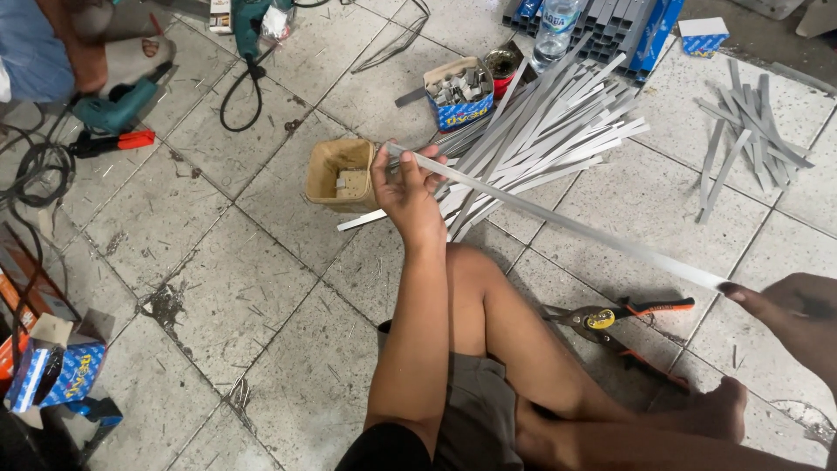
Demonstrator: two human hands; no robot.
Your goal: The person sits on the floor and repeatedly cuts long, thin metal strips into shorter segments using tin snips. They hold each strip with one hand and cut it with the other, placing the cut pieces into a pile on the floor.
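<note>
I hold a long thin metal strip (558, 220) stretched between both hands above my bent knee. My left hand (406, 190) grips its far end near a small tan box (338, 174). My right hand (785, 305) pinches the near end at the right edge of view. Behind the strip lies a pile of similar grey metal strips (545, 131) on the tiled floor. Tin snips with orange handles (623, 316) rest on the floor beside my leg.
A blue box of metal clips (459, 92), a plastic water bottle (554, 30) and a second strip pile (748, 131) sit further back. A teal power drill (118, 106), cables and another person's knee (78, 44) are at upper left. Blue cartons (52, 371) lie lower left.
</note>
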